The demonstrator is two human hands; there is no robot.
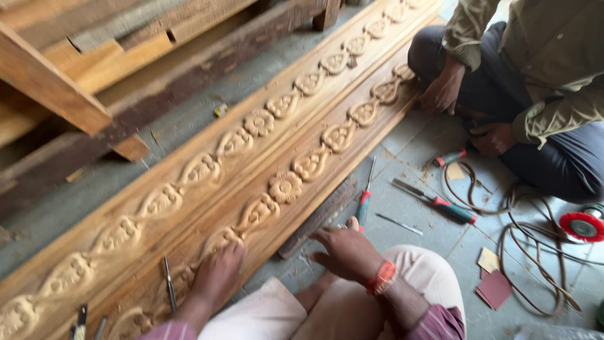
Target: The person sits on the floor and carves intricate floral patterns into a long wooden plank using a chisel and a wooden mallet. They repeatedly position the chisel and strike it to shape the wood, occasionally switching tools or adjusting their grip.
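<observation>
Under my left hand [217, 274], which is pressing flat with fingers together, two carved wooden boards [277, 154] are lying side by side. Just right, my right hand [345, 250] is resting loosely spread, gripping nothing. Beyond it three screwdrivers [434, 203] are lying, and a co-worker's two hands [443, 91] are touching the boards.

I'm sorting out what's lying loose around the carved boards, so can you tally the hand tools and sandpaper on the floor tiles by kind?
Screwdrivers with red-and-green handles: 3
Bare thin metal rod: 1
Sandpaper pieces: 3
Total: 7
The right hand is nearest the first screwdriver; the left hand rests on the carved board.
</observation>
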